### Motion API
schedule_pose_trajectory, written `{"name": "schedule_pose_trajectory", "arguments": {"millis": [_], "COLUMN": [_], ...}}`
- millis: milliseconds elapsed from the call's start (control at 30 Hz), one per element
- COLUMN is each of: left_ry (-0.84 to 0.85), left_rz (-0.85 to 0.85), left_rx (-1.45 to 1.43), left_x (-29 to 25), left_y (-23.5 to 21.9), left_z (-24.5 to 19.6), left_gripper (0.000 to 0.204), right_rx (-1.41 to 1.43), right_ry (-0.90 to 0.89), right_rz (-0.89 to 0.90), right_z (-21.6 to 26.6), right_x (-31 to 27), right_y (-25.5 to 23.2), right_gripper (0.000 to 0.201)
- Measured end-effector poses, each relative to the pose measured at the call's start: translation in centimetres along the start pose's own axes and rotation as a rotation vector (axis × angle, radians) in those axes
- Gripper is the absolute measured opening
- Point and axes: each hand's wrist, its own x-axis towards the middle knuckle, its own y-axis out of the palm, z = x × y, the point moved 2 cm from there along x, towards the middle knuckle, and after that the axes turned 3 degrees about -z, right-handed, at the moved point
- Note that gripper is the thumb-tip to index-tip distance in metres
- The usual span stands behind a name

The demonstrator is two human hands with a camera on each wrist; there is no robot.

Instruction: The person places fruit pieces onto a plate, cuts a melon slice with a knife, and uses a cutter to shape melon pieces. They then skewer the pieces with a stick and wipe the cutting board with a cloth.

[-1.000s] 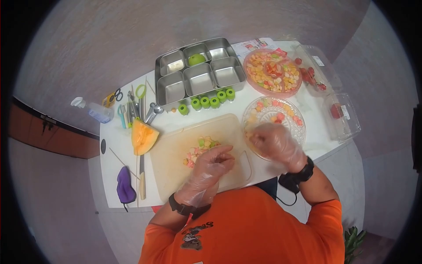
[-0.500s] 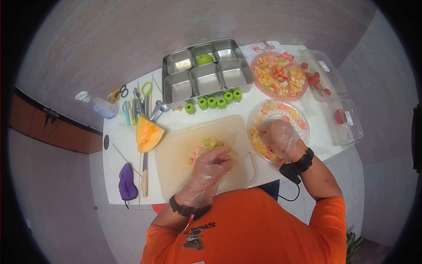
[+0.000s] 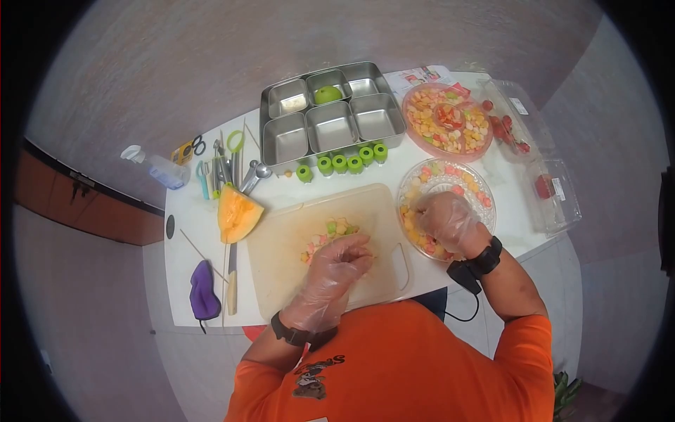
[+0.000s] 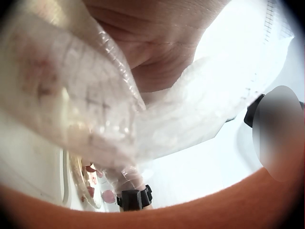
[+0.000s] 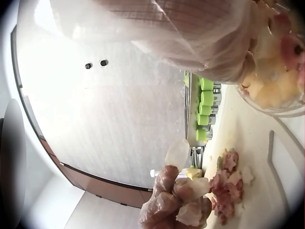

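Observation:
Both hands wear clear plastic gloves. Over the near left part of the patterned glass plate (image 3: 490, 214), my right hand (image 3: 448, 219) bends its fingers down among small cut fruit pieces (image 5: 274, 86); its fingertips are hidden in the head view. My left hand (image 3: 339, 267) stays over the cutting board (image 3: 281, 278) with fingers bent toward the thumb. Pale lumps show at its fingertips in the right wrist view, and I cannot tell whether they are fruit or glove. Just beyond it lie pink, green and yellowish star-shaped fruit pieces (image 3: 316, 243). In the left wrist view, loose glove plastic covers most of the hand.
A steel tray (image 3: 264, 156) of compartments stands at the back, with several green-topped cutters (image 3: 339, 164) before it. A pink platter (image 3: 474, 151) of fruit and clear boxes (image 3: 559, 214) are at right. Melon wedge (image 3: 239, 214), knife (image 3: 232, 292) and purple pouch (image 3: 204, 292) lie left.
My right hand has moved from the plate's near left edge, where it was blurred, down onto the fruit pieces there, and now holds still. My left hand keeps its place; the head view has shifted slightly.

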Motion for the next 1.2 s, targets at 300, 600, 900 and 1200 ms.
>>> {"name": "schedule_pose_trajectory", "arguments": {"millis": [300,600,900,1200], "left_ry": [0.177,0.533,0.531,0.452], "left_rz": [-0.188,-0.051,0.309,0.211], "left_rx": [0.081,1.353,1.493,1.43], "left_x": [0.0,2.5,4.5,4.5], "left_y": [-3.3,-6.2,-2.8,-4.1], "left_z": [-3.1,-7.4,-6.9,-6.0], "left_gripper": [0.043,0.053,0.06,0.037], "right_rx": [0.122,0.469,0.572,0.593], "right_ry": [0.041,0.032,0.035,0.055], "right_rz": [-0.147,-0.28,-0.248,-0.19], "right_z": [-0.6,1.4,2.1,2.4], "right_x": [-0.9,-5.4,-6.9,-6.7], "right_y": [-1.9,-3.6,-1.7,-1.2], "right_gripper": [0.024,0.01,0.007,0.011]}}
